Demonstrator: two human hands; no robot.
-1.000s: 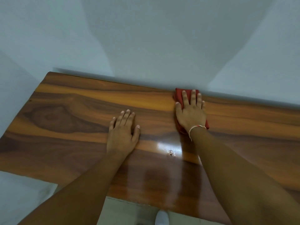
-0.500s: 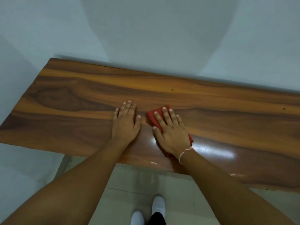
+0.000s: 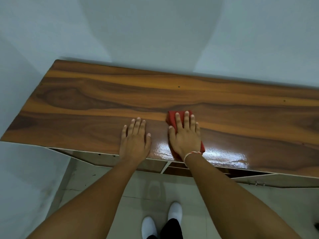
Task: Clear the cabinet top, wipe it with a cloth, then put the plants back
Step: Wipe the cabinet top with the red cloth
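With the cabinet top (image 3: 103, 100) cleared, wiping is underway: the right hand (image 3: 185, 137) presses the red cloth (image 3: 171, 118) flat near the front edge, the left hand (image 3: 135, 140) rests open, and no plants are in view.

There is a single view, from a camera worn on the person's head, looking forward and steeply down over the wooden cabinet top (image 3: 103, 107) toward the pale wall (image 3: 155, 31) behind it. It sits close, at arm's reach, with both forearms entering from the bottom edge and the floor (image 3: 198, 195) and white shoes (image 3: 175, 210) directly below.
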